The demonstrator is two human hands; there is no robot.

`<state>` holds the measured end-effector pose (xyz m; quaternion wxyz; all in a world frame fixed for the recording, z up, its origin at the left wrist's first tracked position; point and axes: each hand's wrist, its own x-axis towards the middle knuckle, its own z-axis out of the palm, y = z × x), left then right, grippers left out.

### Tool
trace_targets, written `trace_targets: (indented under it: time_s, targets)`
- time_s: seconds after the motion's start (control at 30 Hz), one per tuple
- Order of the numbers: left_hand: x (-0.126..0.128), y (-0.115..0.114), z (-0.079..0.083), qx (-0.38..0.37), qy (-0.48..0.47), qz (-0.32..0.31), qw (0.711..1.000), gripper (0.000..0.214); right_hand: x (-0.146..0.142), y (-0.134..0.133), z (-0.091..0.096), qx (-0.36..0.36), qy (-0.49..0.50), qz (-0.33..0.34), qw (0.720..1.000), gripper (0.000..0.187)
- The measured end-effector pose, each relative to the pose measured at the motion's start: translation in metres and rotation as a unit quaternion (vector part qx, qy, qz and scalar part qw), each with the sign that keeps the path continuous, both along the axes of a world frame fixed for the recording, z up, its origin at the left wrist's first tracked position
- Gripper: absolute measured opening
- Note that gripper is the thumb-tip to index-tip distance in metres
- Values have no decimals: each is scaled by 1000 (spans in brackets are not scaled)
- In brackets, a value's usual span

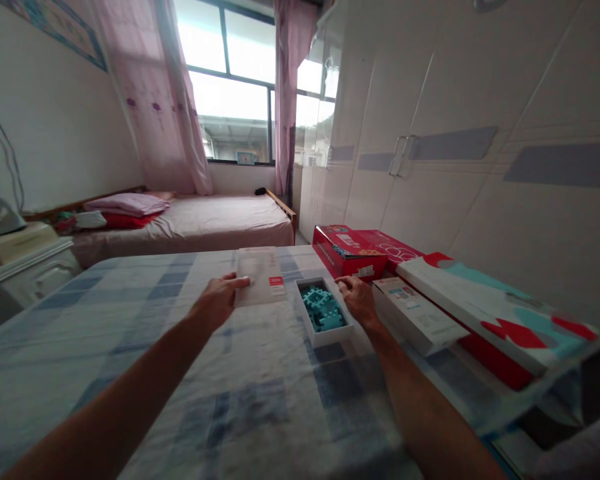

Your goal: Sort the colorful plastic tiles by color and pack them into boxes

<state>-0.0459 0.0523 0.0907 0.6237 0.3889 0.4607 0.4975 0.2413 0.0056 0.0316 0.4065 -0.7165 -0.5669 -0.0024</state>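
My left hand [223, 298] is closed on the left edge of a flat, translucent plastic sleeve [260, 267] with a red and white label, its thumb on top. The sleeve lies at or just above the bedspread; I cannot tell which. To its right stands an open white box [325, 338] filled with teal interlocking plastic pieces [323, 309]. My right hand [359, 297] is at the box's far right side, fingers bent and fingertips at the rim. Part of the grip is hidden behind the knuckles.
Right of my right hand lie a closed white box [415, 310], a red box [347, 250] and a long white, red and teal box [495, 307]. They rest on the checked bedspread [190, 380]. Beyond are another bed [220, 220] and a wardrobe [430, 100].
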Motion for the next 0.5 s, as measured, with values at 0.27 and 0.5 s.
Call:
trace_targets:
  time_s: [0.27, 0.5]
  targets:
    - [95, -53, -27, 84, -4, -98, 992, 40, 4, 2, 0, 7, 43, 6, 999, 30]
    - [104, -60, -41, 143, 130, -86, 977, 24, 2, -2, 4, -38, 67, 55, 996, 32]
